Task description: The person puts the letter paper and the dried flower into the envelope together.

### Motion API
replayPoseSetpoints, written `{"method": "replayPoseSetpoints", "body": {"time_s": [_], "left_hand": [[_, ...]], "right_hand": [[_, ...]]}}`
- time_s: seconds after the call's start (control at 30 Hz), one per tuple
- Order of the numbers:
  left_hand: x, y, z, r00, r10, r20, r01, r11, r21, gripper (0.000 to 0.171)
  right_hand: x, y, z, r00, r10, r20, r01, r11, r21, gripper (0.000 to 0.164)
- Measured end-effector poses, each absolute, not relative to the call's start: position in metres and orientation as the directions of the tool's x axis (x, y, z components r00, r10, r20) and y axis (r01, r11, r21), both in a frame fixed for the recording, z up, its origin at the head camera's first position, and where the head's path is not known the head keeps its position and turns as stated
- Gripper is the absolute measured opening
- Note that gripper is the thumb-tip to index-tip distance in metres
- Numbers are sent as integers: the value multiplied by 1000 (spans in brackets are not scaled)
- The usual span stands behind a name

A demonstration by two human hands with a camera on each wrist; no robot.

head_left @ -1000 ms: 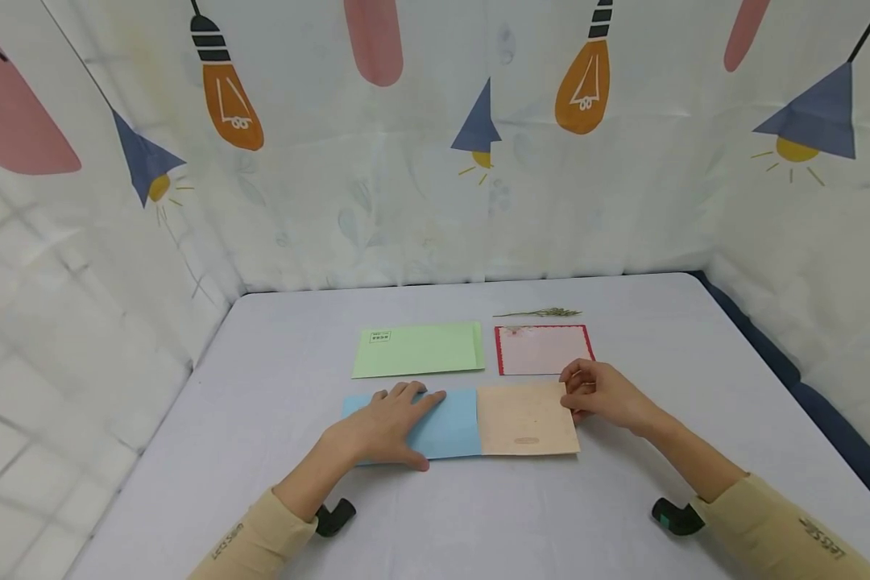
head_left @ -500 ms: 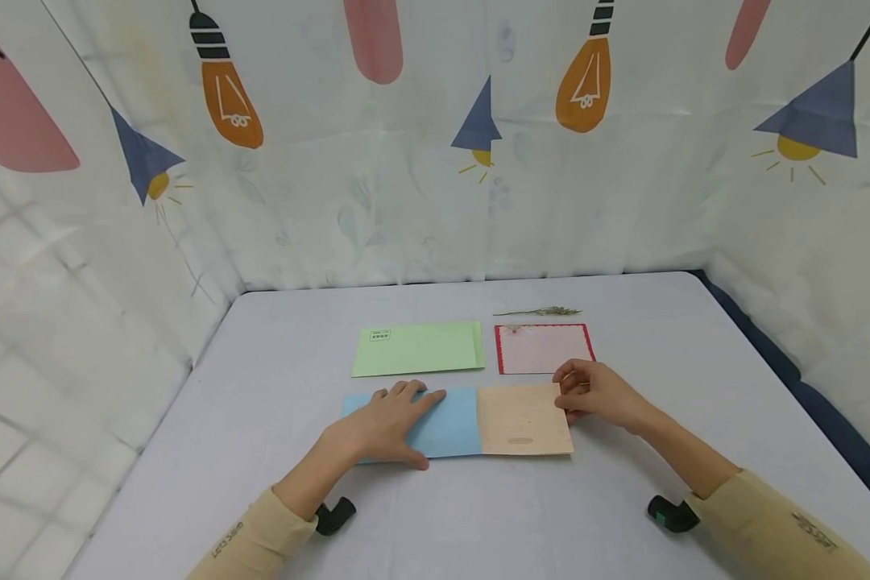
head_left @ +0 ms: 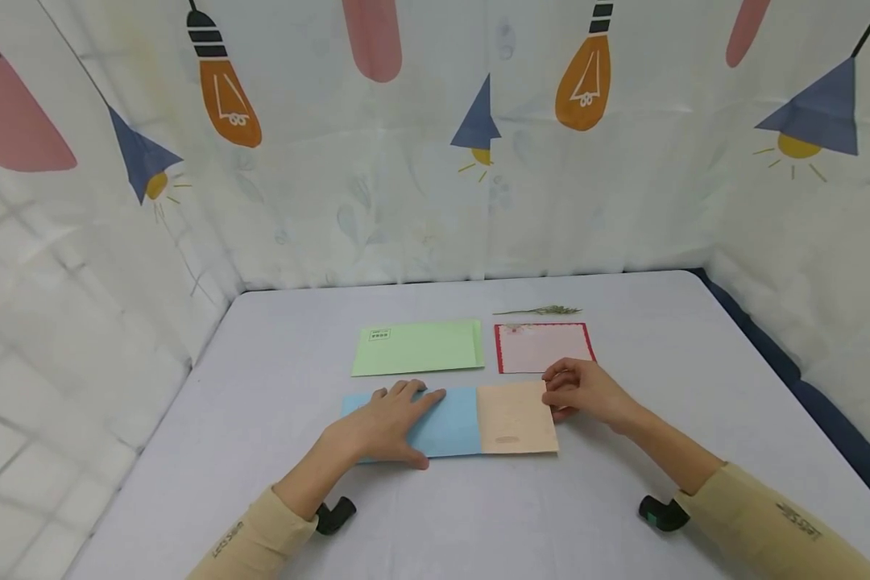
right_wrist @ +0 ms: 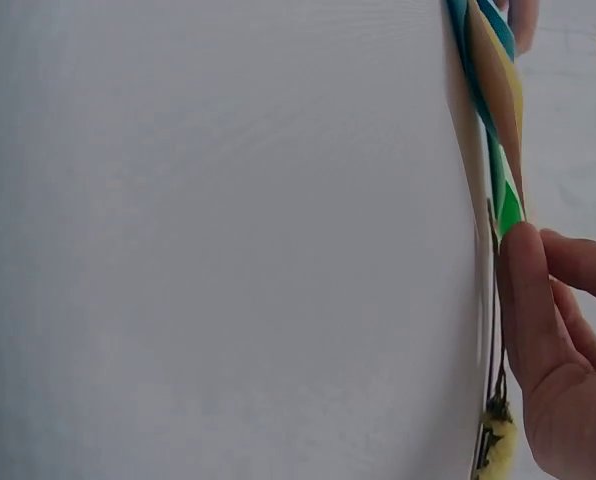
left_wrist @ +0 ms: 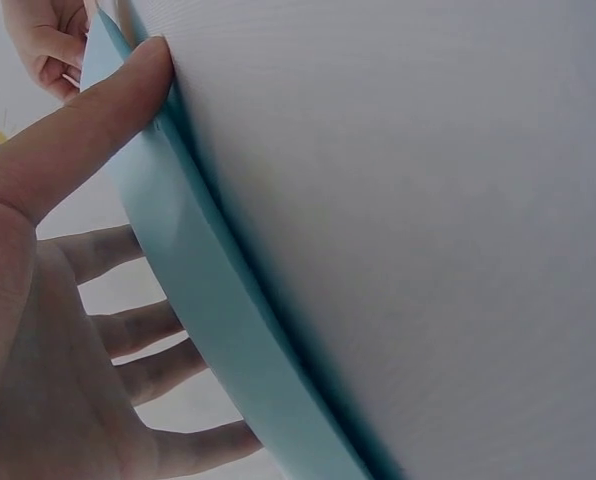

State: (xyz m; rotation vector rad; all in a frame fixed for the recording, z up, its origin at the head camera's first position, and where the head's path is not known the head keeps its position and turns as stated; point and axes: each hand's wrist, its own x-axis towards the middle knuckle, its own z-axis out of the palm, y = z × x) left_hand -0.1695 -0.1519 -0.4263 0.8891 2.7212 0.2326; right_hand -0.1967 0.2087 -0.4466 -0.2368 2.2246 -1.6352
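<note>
A blue envelope lies near the middle of the table, and a peach-coloured card sticks out of its right end. My left hand rests spread on the envelope. In the left wrist view its thumb touches the near edge, and the outstretched fingers are partly hidden by the envelope. With my right hand I pinch the card's right edge. In the right wrist view the card bows slightly beside the thumb. How much card is inside the envelope is hidden.
Behind the blue envelope lies a light green envelope. To its right is a pink card with a red border, close to my right hand. A dried flower sprig lies beyond that. Printed cloth hangs behind the table.
My right hand has moved left with the peach card, so less of the card shows outside the blue envelope. My left hand and the envelope have stayed in place.
</note>
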Motion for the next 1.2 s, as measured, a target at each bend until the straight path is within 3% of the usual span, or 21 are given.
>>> {"method": "replayPoseSetpoints", "body": {"time_s": [1.2], "left_hand": [[-170,-154,-425,-766,609,-206,551,787,278,99]], "right_hand": [[-199,188,-458,-871,-438,-222,135,221,-966,43]]}}
